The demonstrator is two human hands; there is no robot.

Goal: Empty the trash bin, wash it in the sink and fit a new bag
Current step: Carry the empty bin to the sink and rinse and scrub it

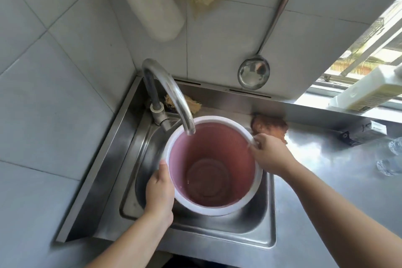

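Observation:
A pink trash bin (219, 150) with a white rim stands upright in the steel sink (256, 222), its open mouth under the curved tap spout (171, 98). A little water lies on the bin's bottom. My left hand (159, 191) grips the bin's left rim and outer wall. My right hand (269, 152) pinches the right rim with curled fingers. No bag is in the bin.
A brown rag (269, 126) lies on the steel counter behind the bin's right side. A ladle (253, 74) hangs on the tiled wall, a yellow scrubber (193, 104) sits behind the tap. Clear plastic (391, 159) and a dark box (361, 135) lie at the right.

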